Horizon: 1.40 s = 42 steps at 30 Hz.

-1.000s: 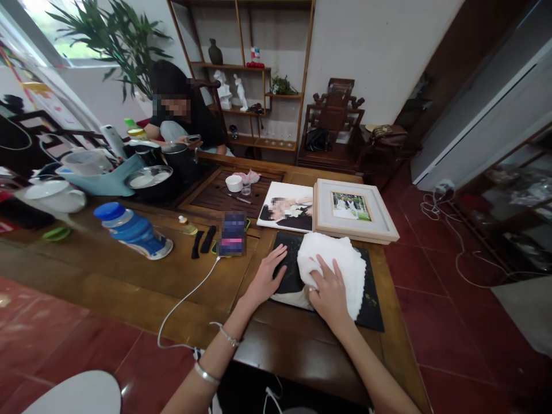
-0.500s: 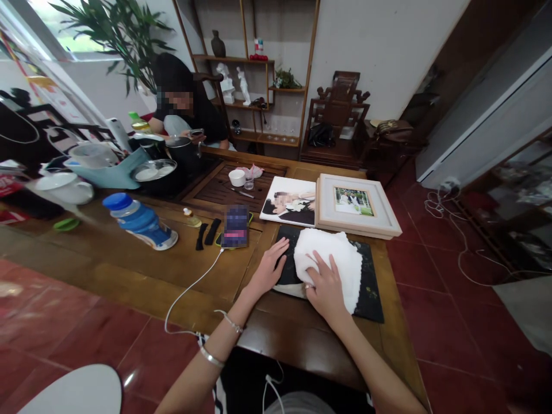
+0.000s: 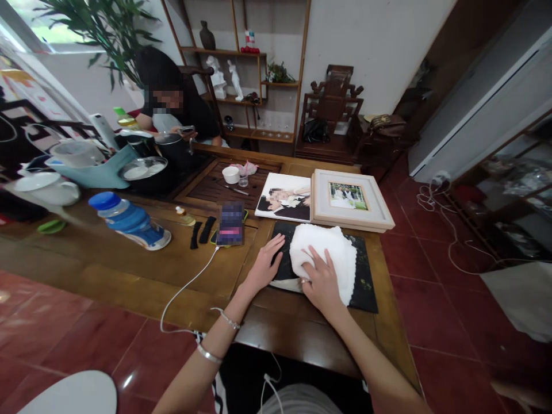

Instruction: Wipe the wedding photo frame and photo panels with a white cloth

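Observation:
A folded white cloth (image 3: 328, 250) lies on a dark picture panel (image 3: 364, 279) at the near right of the wooden table (image 3: 129, 270). My right hand (image 3: 321, 282) presses flat on the cloth with its fingers spread. My left hand (image 3: 265, 265) rests flat on the panel's left edge, fingers stretched out. Just beyond the panel lie an unframed photo print (image 3: 284, 196) and a light wooden picture frame (image 3: 351, 200).
A phone (image 3: 230, 224) on a white cable, two black strips (image 3: 202, 232) and a lying blue bottle (image 3: 129, 221) sit to the left. A tea tray (image 3: 224, 187), pots and a white pitcher (image 3: 45, 188) stand farther back. A seated person (image 3: 172, 112) is across the table.
My right hand has slid the cloth a little toward the panel's left and far side. My left hand stays on the panel's edge. The view has shifted slightly.

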### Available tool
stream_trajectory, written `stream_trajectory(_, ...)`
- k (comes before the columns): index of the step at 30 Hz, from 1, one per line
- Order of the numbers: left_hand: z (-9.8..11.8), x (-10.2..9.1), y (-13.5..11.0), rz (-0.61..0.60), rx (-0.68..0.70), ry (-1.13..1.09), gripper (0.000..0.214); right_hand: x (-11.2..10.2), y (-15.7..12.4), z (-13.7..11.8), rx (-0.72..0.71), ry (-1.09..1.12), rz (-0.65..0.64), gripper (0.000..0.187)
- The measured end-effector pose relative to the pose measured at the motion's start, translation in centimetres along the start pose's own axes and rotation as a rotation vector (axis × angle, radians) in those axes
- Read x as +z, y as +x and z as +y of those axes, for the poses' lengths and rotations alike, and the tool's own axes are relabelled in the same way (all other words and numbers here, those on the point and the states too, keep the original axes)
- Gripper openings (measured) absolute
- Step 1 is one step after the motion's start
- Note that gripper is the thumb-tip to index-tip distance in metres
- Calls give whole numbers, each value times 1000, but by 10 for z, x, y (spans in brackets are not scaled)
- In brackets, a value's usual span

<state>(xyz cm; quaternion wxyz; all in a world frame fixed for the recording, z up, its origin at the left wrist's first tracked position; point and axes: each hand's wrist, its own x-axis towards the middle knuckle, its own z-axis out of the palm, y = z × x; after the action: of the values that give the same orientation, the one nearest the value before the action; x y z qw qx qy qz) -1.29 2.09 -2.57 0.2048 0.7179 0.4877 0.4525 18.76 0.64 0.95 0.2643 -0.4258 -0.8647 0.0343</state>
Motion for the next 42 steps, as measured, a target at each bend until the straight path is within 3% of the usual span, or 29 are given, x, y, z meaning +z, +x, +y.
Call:
stream_trajectory(30,2,-2,3,-37,-14,38,38,2,0,3,-19,-25,13,35)
stream_trajectory(36,7,-5,4,-42,-50,0,45,-2,0,-5,-79,25,-40,35)
stream_trajectory(42,13,-10,2,-23,-15,-100,52,-9,0,-17,-224,129,-184,35)
